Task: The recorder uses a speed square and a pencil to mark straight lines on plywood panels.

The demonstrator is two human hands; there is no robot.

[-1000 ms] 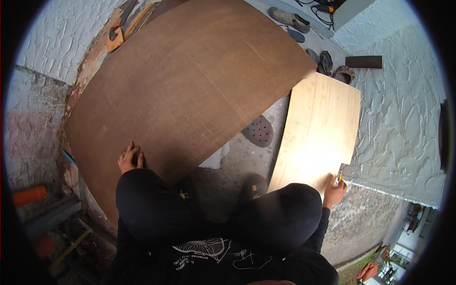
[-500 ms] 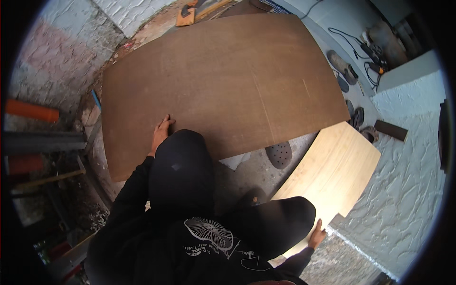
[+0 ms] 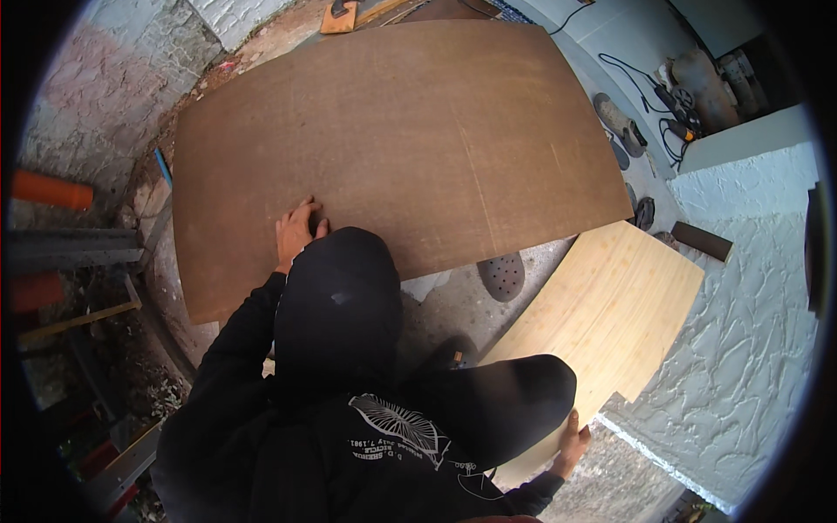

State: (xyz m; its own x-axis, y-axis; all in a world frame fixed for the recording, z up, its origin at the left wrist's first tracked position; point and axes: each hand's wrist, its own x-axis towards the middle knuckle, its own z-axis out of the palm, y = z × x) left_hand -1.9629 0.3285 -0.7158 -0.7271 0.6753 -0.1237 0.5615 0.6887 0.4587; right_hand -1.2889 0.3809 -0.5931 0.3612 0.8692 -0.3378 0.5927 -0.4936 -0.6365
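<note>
A large brown wooden sheet (image 3: 384, 131) spreads out in front of me, with a few pale scratches on its right half. My left hand (image 3: 298, 228) rests on its near left part, fingers apart, just beyond my bent knee. A pale plywood board (image 3: 602, 301) with a stepped right edge leans beside my other knee, its far end against or close to the brown sheet's corner. Along the near right edge of this board, my right hand (image 3: 571, 443) grips it. Some of its fingers are hidden under the board, and my leg covers part of the board.
A grey perforated clog (image 3: 501, 277) lies on the floor between the boards. More shoes (image 3: 621, 124) and a corded power tool (image 3: 680, 113) sit at the right. An orange-handled saw (image 3: 338, 17) is at the far edge. Orange pipes (image 3: 52, 189) and metal beams (image 3: 74, 248) stand left.
My left hand's fingers have spread and bent more on the brown sheet. My right hand has slid slightly lower along the plywood's edge. The whole view has shifted a little.
</note>
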